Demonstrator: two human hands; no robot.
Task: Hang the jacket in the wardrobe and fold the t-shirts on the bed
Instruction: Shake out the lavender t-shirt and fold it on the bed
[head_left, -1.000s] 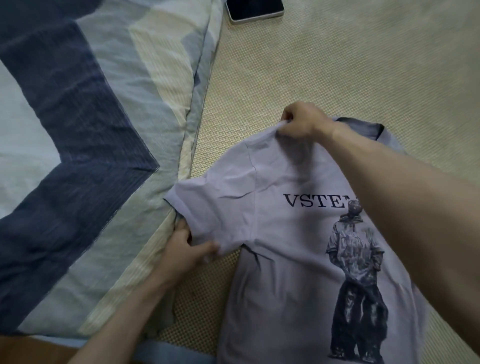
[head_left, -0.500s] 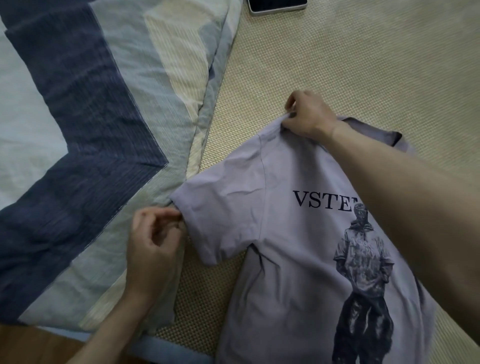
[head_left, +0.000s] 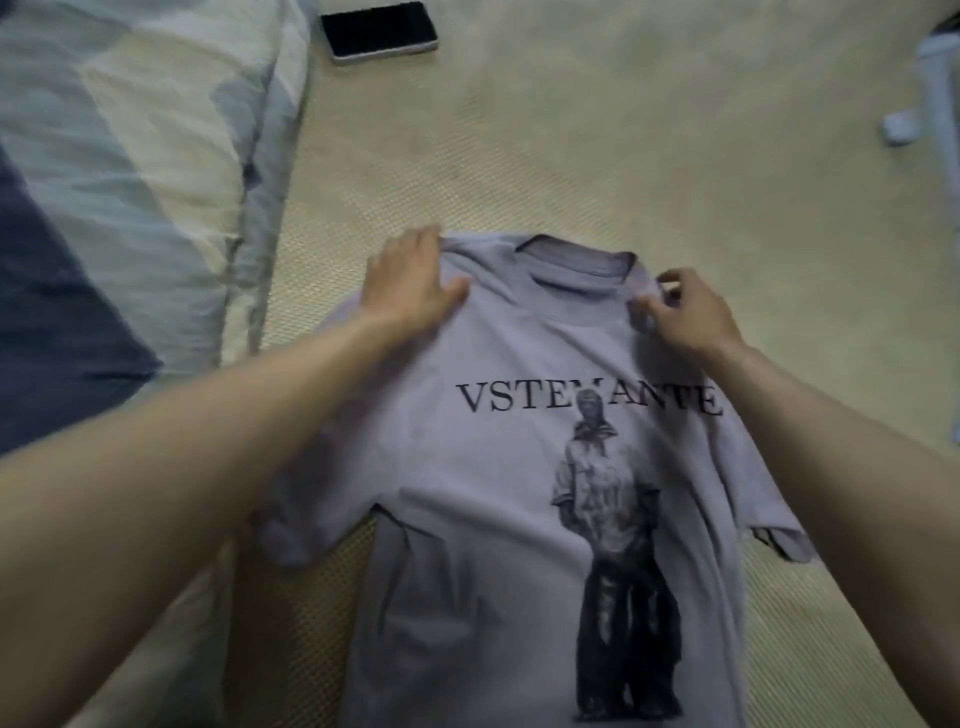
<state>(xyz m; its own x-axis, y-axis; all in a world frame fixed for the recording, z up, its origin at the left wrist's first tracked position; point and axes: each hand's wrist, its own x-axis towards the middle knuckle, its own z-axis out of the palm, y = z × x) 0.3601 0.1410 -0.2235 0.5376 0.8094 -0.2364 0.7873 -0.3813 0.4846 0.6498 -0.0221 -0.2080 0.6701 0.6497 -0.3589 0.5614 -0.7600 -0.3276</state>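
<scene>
A lavender t-shirt (head_left: 498, 467) with the print "VSTEMANTE" and a standing figure lies face up on the woven bed mat (head_left: 623, 156), collar away from me. My left hand (head_left: 410, 283) holds the shirt's left shoulder, thumb on top of the cloth. At the shirt's right shoulder, beside the collar, my right hand (head_left: 685, 309) pinches the fabric between its fingertips. The left sleeve lies flat under my left forearm. The right sleeve is rumpled beside my right forearm. No jacket is in view.
A blue, white and cream quilt (head_left: 130, 182) covers the left side of the bed, next to the shirt. A black phone (head_left: 379, 31) lies on the mat at the top. A pale blurred object (head_left: 935, 104) sits at the right edge.
My right hand let go of the shirt's left shoulder and moved to the right shoulder. My left hand left the sleeve and took the left shoulder. The view shifted right.
</scene>
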